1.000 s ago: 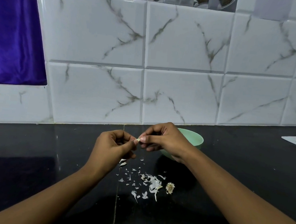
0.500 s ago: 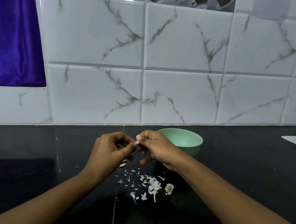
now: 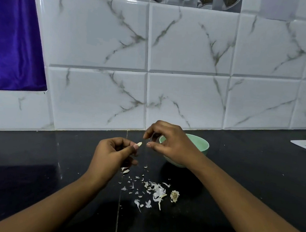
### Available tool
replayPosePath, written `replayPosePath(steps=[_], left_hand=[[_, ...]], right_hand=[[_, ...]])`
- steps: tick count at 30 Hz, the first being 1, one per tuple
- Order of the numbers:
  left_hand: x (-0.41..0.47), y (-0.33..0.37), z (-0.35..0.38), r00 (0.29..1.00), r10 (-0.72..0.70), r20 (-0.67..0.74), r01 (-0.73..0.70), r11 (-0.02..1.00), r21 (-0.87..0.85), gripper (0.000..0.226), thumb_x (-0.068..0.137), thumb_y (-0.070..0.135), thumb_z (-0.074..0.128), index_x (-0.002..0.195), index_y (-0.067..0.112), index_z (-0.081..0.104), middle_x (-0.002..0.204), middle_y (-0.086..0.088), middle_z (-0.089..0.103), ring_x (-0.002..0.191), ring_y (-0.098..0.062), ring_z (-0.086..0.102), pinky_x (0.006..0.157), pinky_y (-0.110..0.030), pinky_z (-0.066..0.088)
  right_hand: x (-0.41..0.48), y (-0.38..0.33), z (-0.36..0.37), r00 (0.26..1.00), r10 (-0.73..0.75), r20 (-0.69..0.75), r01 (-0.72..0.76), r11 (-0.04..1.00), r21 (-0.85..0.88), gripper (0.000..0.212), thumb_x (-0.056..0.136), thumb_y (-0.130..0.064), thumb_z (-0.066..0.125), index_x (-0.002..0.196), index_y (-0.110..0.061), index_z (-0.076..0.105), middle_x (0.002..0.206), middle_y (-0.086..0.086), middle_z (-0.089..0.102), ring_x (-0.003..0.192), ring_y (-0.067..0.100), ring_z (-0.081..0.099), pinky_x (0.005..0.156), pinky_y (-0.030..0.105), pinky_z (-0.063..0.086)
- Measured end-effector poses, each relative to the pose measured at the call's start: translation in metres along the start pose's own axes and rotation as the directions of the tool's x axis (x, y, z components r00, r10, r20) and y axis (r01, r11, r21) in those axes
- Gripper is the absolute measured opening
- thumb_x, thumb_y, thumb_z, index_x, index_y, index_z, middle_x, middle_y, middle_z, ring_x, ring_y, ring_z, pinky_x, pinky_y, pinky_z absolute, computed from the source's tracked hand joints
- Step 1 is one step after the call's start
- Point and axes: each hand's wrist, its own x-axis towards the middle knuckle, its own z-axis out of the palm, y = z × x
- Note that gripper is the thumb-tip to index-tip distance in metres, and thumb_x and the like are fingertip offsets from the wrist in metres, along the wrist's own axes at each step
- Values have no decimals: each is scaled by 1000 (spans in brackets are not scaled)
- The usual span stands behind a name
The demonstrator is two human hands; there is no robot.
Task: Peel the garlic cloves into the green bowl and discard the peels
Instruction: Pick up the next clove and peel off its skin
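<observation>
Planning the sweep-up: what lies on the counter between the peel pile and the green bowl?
Head view: bare black counter, only a few stray peel flecks, between the peel pile and the green bowl.

- The light is dim; the black counter point(image 3: 49, 161) in front of the green bowl point(image 3: 200, 145) swallows most detail.
- The tiled wall point(image 3: 186, 98) behind the bowl is brightest, with a small glare streak high above it.
- A soft shadow pools just in front of the bowl.
- Far left of the bowl, the counter carries a faint bluish reflection.
- Tile lines lean and bow towards the edges on both sides of the bowl.
- The peels point(image 3: 156, 191) in front of the bowl look fairly sharp.
</observation>
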Motion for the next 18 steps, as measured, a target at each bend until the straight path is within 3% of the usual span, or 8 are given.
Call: replayPosePath(steps=[3, 8, 14, 18], left_hand=[[0, -1, 0, 1000, -17, 4, 17, 1000, -5, 11, 84, 8, 67, 73, 4, 67, 62, -5, 68, 52, -18, 65, 61, -32, 49], [0, -1, 1, 1000, -24, 8, 24, 1000, 8, 10, 83, 8, 68, 74, 4, 68, 62, -6, 69, 51, -16, 66, 53, -27, 47], [0, 0, 1, 999, -22, 28, 23, 1000, -5, 10, 84, 5, 67, 73, 4, 67, 61, -7, 69, 51, -16, 65, 58, -28, 48], [-1, 1, 2, 998, -20, 60, 21, 1000, -10, 12, 84, 6, 66, 72, 6, 67, 62, -7, 68, 52, -15, 65, 52, -26, 50]], right_hand=[[0, -1, 3, 987, -157, 32, 160, 976, -146, 16, 77, -13, 75, 91, -7, 69, 83, -3, 61, 70, 3, 57, 64, 6, 40], [2, 3, 10, 976, -216, 10, 211, 942, -262, 13, 80, -22, 68, 85, -9, 69, 77, 3, 65, 67, 15, 62, 60, 35, 53], [1, 2, 8, 981, -196, 9, 194, 963, -187, 9, 79, -14, 70, 85, -9, 73, 76, 1, 69, 67, 9, 62, 64, 21, 50], [0, 3, 6, 992, -125, 1, 125, 990, -71, 6, 79, -10, 72, 85, -8, 73, 76, -5, 68, 69, 3, 61, 64, 13, 48]])
